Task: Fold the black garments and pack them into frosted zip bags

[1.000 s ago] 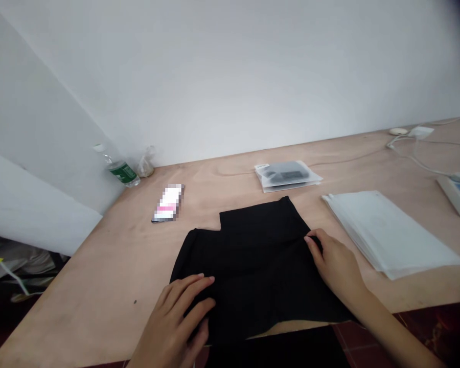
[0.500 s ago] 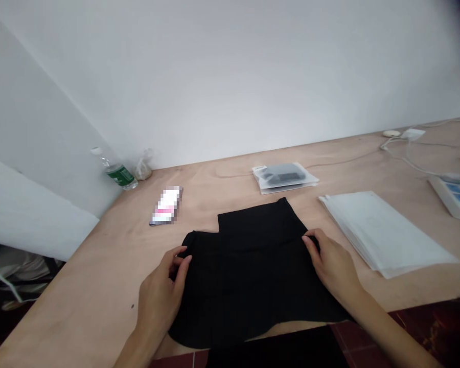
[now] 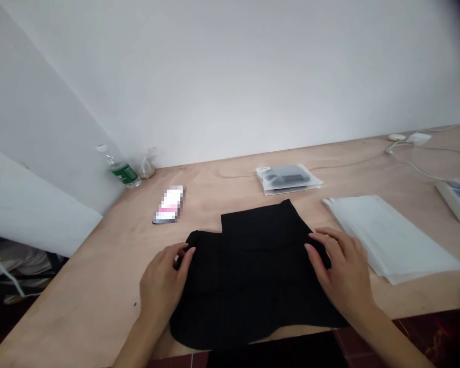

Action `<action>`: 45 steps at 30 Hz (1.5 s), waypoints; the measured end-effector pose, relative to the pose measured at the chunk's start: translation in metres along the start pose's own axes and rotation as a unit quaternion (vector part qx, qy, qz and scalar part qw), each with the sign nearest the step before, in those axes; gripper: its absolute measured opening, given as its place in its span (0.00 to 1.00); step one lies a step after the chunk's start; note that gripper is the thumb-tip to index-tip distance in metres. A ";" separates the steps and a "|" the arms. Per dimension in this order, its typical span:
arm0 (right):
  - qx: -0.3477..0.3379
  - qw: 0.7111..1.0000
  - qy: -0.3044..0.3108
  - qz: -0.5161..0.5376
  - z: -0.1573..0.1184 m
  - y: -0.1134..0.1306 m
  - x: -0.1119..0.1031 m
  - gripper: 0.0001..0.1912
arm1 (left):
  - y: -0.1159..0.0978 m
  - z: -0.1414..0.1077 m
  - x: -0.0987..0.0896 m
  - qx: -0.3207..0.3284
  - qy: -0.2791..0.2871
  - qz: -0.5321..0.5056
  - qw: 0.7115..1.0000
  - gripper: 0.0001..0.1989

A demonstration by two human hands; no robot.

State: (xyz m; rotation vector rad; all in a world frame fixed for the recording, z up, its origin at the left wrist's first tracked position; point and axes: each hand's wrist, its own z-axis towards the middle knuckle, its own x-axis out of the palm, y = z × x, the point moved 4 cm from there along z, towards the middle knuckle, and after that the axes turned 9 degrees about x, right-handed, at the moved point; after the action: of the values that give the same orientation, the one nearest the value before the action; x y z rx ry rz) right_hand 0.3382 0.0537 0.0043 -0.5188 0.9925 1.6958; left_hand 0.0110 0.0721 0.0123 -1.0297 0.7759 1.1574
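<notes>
A black cloth (image 3: pixel 249 276), with a stepped far edge and a curved near edge, lies flat and folded at the front of the table. What kind of garment it may be does not show. At its left edge, my left hand (image 3: pixel 163 281) has thumb and forefinger closed around the fabric. My right hand (image 3: pixel 345 268) is at the right edge, its thumb and fingers apart, the thumb resting over the cloth.
Beyond the cloth, a phone (image 3: pixel 169 204) and a clear bag with a dark item (image 3: pixel 289 179) lie on the wooden table (image 3: pixel 111 266). White plastic bags (image 3: pixel 391 237) are stacked at right, near a power strip (image 3: pixel 458 202) and cables. A green-labelled bottle (image 3: pixel 124 173) leans at the wall.
My right hand's fingers have spread from their pinch at the cloth's right edge. My left hand stays at the left edge. The whole view has shifted slightly.
</notes>
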 end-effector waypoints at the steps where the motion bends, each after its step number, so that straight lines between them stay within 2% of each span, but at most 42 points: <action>1: -0.026 0.999 0.016 0.028 -0.002 0.010 -0.003 0.09 | 0.006 -0.004 -0.005 -0.030 -0.002 -0.026 0.999 0.15; 4: -0.127 0.978 0.129 0.105 -0.012 0.048 0.000 0.10 | 0.027 -0.022 -0.018 -0.131 0.006 -0.108 0.985 0.17; 7: -0.194 0.950 0.214 0.119 -0.023 0.079 0.014 0.13 | 0.042 -0.041 -0.021 -0.190 0.039 -0.204 0.960 0.19; 9: -0.196 0.946 0.235 0.107 -0.027 0.089 0.026 0.14 | 0.045 -0.049 -0.018 -0.211 0.066 -0.262 0.939 0.20; 13: -0.166 0.948 0.264 0.069 -0.029 0.092 0.043 0.14 | 0.040 -0.052 -0.009 -0.220 0.104 -0.322 0.915 0.19; 16: -0.158 0.947 0.273 0.065 -0.029 0.091 0.045 0.15 | 0.036 -0.046 -0.008 -0.200 0.103 -0.316 0.922 0.18; 20: -0.140 0.946 0.282 0.073 -0.030 0.091 0.042 0.15 | 0.030 -0.038 -0.021 -0.182 0.048 -0.243 0.952 0.17; 24: -0.119 0.947 0.284 0.093 -0.030 0.092 0.040 0.16 | 0.004 -0.029 -0.041 -0.190 0.015 -0.164 0.968 0.16; 26: -0.106 0.945 0.289 0.111 -0.030 0.092 0.040 0.16 | -0.019 -0.023 -0.049 -0.177 -0.005 -0.153 0.972 0.14; 28: -0.088 0.941 0.295 0.142 -0.029 0.092 0.039 0.16 | -0.047 -0.016 -0.055 -0.131 -0.042 -0.145 0.980 0.11; 30: -0.054 0.930 0.302 0.204 -0.026 0.089 0.038 0.15 | -0.078 -0.011 -0.055 -0.022 -0.093 -0.144 0.985 0.05; 32: 0.026 0.906 0.300 0.299 -0.021 0.080 0.036 0.13 | -0.111 -0.013 -0.048 0.134 -0.119 -0.154 0.972 0.02; 34: 0.141 0.866 0.285 0.386 -0.016 0.066 0.036 0.13 | -0.138 -0.022 -0.032 0.262 -0.103 -0.167 0.945 0.05; 36: 0.235 0.826 0.278 0.430 -0.012 0.054 0.039 0.14 | -0.155 -0.032 -0.013 0.327 -0.054 -0.179 0.926 0.09; 37: 0.261 0.814 0.281 0.436 -0.011 0.050 0.040 0.15 | -0.159 -0.036 -0.005 0.344 -0.029 -0.190 0.919 0.09; 39: 0.275 0.806 0.295 0.434 -0.008 0.046 0.044 0.16 | -0.159 -0.044 0.002 0.364 0.004 -0.222 0.905 0.10; 41: 0.263 0.815 0.300 0.420 -0.006 0.046 0.044 0.18 | -0.149 -0.049 0.000 0.362 0.001 -0.257 0.896 0.11; 42: 0.253 0.824 0.297 0.411 -0.005 0.046 0.043 0.17 | -0.141 -0.050 -0.004 0.337 -0.013 -0.268 0.902 0.11; 43: 0.240 0.834 0.293 0.402 -0.003 0.047 0.041 0.17 | -0.130 -0.049 -0.007 0.292 -0.027 -0.273 0.916 0.10; 45: 0.219 0.862 0.271 0.368 -0.001 0.046 0.037 0.17 | -0.105 -0.045 -0.009 0.143 -0.037 -0.259 0.954 0.09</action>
State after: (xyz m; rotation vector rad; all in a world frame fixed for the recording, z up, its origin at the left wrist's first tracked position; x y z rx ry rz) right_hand 0.2820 0.0691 -0.0071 -0.3246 2.1400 1.9071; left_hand 0.1112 0.0192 0.0297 -0.8694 0.5455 0.6070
